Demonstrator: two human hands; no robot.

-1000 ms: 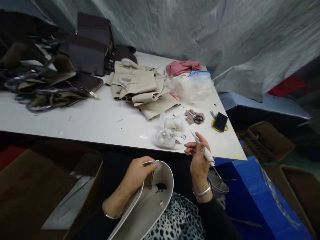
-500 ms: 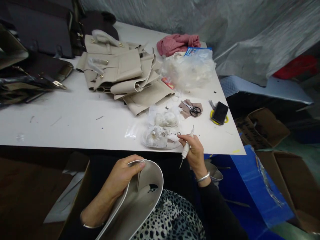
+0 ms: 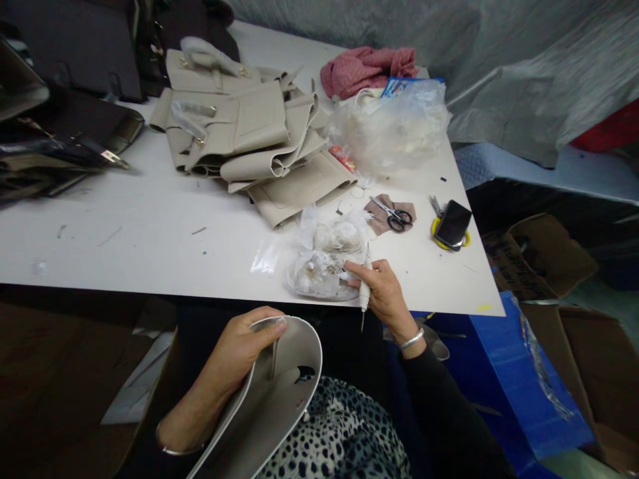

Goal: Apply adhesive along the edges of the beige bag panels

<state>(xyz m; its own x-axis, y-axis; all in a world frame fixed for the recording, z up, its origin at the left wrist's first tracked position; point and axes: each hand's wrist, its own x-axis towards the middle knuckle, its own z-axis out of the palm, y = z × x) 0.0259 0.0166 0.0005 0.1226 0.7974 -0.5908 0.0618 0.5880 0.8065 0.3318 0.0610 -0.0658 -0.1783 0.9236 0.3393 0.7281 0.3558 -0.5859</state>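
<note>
My left hand [image 3: 244, 342] is closed on the rim of a bent beige leather bag piece [image 3: 294, 339], thumb on the inner side. The piece curves open over my lap. In my right hand [image 3: 382, 296] is a white-handled awl [image 3: 365, 289], with thin metal points showing at both ends. My right index finger stretches to a clear plastic bag [image 3: 319, 273] of small whitish items at the table's front edge; whether it touches them I cannot tell. Behind lie black-handled scissors [image 3: 397, 218] on a brown scrap.
Beige bag pieces [image 3: 249, 126] are piled on the white table [image 3: 150, 233], dark bags [image 3: 74, 126] at far left. A large plastic bag [image 3: 394, 126] and pink cloth [image 3: 364, 70] lie behind. A phone [image 3: 453, 225] rests on yellow-handled scissors. Blue sheeting [image 3: 524, 372] and cardboard boxes [image 3: 544, 256] stand right.
My right hand has shifted to the plastic bag, its index finger reaching out, and the awl now stands more upright. My left hand keeps its hold; the view has moved slightly.
</note>
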